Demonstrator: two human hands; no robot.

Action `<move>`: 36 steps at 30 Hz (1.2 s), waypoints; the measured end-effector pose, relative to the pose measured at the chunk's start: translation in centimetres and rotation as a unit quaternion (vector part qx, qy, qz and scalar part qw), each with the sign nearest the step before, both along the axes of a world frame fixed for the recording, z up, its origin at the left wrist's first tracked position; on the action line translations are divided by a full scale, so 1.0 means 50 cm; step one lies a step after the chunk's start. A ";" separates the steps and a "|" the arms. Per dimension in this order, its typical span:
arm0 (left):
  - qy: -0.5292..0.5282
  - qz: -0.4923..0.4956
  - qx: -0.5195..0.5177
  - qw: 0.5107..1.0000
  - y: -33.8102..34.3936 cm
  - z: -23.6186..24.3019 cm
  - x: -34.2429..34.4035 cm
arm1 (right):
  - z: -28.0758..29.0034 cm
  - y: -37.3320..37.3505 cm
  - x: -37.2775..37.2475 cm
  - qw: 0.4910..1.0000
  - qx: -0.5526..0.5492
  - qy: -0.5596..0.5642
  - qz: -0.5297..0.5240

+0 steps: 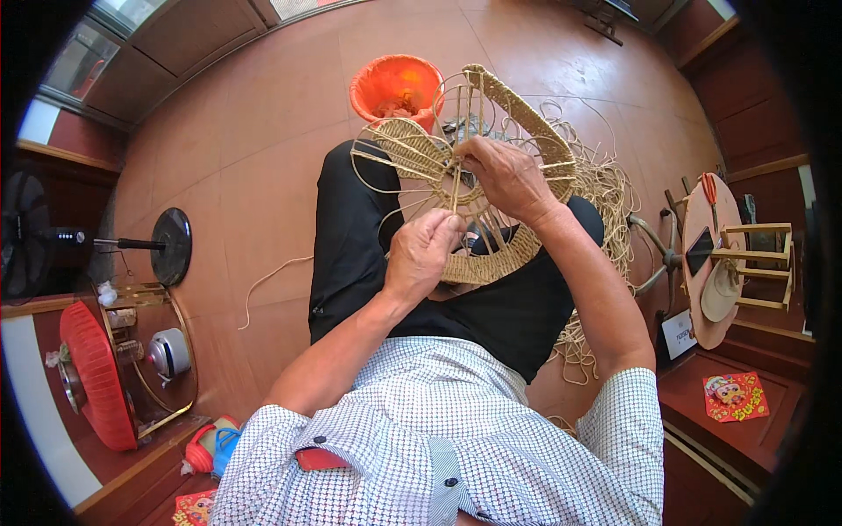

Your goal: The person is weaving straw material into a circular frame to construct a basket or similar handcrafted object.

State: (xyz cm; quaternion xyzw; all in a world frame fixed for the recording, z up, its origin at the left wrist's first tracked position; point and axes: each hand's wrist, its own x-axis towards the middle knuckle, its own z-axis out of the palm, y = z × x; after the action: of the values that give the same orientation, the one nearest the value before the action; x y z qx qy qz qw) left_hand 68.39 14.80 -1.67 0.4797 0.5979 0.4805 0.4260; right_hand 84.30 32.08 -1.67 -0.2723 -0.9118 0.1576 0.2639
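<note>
A partly woven frame (491,268) of thin wire ribs and tan twisted cord rests over my lap. Cord is tightly woven on its lower rim, on a fan-shaped part (402,140) at the upper left and along a band at the upper right; elsewhere bare ribs show. Between my hands runs a taut strand of cord (455,188), roughly upright. My left hand (419,252) pinches its lower end with thumb and fingers. Higher up, my right hand (507,175) is closed on the cord by the ribs; its fingertips are partly hidden.
An orange-red lined bucket (397,85) stands beyond my knees. Loose cord (605,188) lies heaped on the floor to the right, near a round stool (706,272) holding red-handled scissors (709,189). At left are a fan base (171,247) and a stray cord end (263,285).
</note>
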 end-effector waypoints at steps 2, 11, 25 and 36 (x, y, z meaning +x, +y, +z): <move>-0.086 -0.009 -0.021 0.996 -0.009 0.027 -0.025 | 0.004 -0.006 0.000 1.000 -0.003 0.016 0.000; 0.042 0.022 -0.063 0.997 -0.123 0.185 -0.253 | -0.008 -0.013 -0.009 0.998 0.045 0.040 -0.024; 0.004 0.276 0.004 0.961 -0.271 0.403 -0.738 | -0.023 -0.013 -0.027 0.992 0.057 0.105 -0.037; 0.697 0.274 0.119 0.652 -0.237 0.453 -0.637 | -0.026 -0.011 -0.022 0.992 0.059 0.099 -0.045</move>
State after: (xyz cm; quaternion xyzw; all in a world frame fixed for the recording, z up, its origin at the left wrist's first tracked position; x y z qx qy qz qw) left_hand 36.55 2.97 20.97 0.5340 0.7613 0.1666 -0.3278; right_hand 83.22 31.53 -2.96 -0.2797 -0.8756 0.1178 0.3757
